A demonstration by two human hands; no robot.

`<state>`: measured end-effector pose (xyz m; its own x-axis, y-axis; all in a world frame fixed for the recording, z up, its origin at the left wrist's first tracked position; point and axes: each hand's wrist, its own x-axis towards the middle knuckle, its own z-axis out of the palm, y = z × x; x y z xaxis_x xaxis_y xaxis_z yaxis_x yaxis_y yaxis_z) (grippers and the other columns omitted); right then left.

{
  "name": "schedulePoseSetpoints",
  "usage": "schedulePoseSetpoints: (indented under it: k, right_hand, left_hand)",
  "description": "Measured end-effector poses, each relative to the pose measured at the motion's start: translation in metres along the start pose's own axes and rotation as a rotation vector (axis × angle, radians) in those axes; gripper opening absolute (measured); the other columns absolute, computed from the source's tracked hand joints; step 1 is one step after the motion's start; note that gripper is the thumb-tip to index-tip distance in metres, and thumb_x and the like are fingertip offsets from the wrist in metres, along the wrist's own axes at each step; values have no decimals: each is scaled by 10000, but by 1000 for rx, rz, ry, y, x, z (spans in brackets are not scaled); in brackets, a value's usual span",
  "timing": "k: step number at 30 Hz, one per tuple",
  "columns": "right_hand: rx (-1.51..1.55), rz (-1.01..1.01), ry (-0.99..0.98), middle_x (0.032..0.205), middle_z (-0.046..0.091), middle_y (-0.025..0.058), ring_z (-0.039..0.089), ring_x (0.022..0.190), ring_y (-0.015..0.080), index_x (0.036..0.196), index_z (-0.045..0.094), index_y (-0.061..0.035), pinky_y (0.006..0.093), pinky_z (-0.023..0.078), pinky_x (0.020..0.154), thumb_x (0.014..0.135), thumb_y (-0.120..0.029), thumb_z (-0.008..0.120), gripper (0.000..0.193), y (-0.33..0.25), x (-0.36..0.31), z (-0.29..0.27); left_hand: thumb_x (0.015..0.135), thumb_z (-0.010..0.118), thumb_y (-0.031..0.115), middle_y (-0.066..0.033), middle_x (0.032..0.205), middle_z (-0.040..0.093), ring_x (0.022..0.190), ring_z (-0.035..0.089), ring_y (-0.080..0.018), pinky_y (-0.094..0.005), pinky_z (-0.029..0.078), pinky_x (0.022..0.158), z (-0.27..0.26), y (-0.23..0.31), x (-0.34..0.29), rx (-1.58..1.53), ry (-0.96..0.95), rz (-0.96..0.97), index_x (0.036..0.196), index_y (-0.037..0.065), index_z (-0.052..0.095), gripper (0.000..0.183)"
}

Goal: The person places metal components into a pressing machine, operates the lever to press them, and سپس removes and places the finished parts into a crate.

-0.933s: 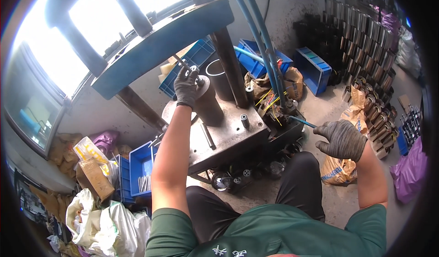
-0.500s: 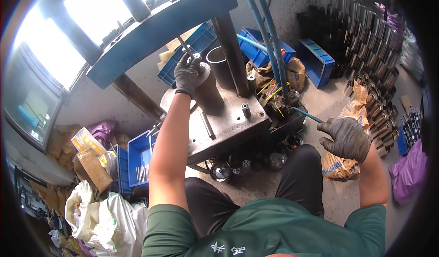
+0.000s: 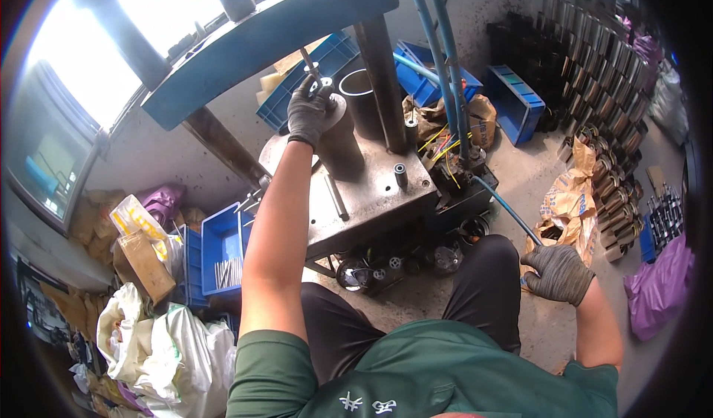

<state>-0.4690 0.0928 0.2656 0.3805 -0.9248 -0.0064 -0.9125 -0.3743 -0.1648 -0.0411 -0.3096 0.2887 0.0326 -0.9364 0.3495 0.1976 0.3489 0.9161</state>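
My left hand (image 3: 306, 115), in a grey work glove, is closed around a small round metal part (image 3: 322, 84) on top of a thick steel cylinder (image 3: 342, 150). A thin metal rod (image 3: 307, 59) stands upright above that part, below the blue crossbeam (image 3: 275, 46) of a press. My gloved right hand (image 3: 561, 275) grips the end of a long blue lever (image 3: 509, 208) that runs from the pump unit beside the press. On the steel press table (image 3: 371, 202) lie a loose metal bar (image 3: 336, 196) and a short upright sleeve (image 3: 401, 174).
A wide steel tube (image 3: 362, 109) stands behind the cylinder, next to a press column (image 3: 382, 83). Blue crates (image 3: 223, 243) sit left and behind. White sacks (image 3: 189, 351) lie at lower left. Stacked metal tubes (image 3: 594, 69) and a torn paper bag (image 3: 568, 202) are on the right.
My right hand has moved down and slightly left, lowering the lever's end with it. My left hand stays at the cylinder's top. The view has shifted slightly.
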Motion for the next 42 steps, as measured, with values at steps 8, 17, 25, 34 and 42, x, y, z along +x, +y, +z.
schedulePoseSetpoints:
  k: [8, 17, 25, 34, 42]
  right_hand:
    - [-40, -17, -41, 861, 719, 154, 697, 763, 354, 987, 745, -62, 462, 561, 698, 782, -258, 684, 290, 2, 10, -11]
    - [-48, -26, -104, 862, 706, 172, 689, 781, 376, 1074, 719, -55, 481, 550, 713, 834, -240, 639, 314, -2, 18, -26]
    - [-3, -9, -91, 841, 710, 169, 699, 788, 363, 1071, 732, -66, 475, 559, 719, 867, -290, 615, 325, 0, 18, -25]
    - [-7, 0, -132, 860, 714, 170, 702, 797, 354, 1072, 735, -60, 473, 559, 738, 867, -283, 616, 326, 2, 18, -26]
    - [33, -40, -36, 837, 712, 171, 702, 783, 353, 1030, 747, -61, 465, 562, 724, 858, -291, 623, 313, 5, 16, -22]
  left_hand:
    - [956, 683, -10, -14, 905, 700, 684, 612, -66, -219, 510, 562, -1, 4, 1, 60, -10, -39, 1380, 76, 580, 444]
    - [962, 677, 11, -1, 903, 704, 684, 609, -61, -221, 515, 591, -5, 5, 0, 108, -50, -54, 1337, 76, 597, 390]
    - [956, 686, 2, 15, 900, 698, 686, 604, -55, -208, 522, 606, 2, 18, -12, 52, -35, -36, 1276, 48, 610, 332]
    - [936, 707, -18, -22, 922, 698, 690, 612, -84, -221, 524, 583, 5, 11, -6, 28, 25, -32, 1342, 53, 595, 427]
    - [932, 701, -42, -36, 952, 701, 670, 593, -93, -228, 519, 570, 4, 12, -5, -36, 37, -86, 1343, 74, 598, 439]
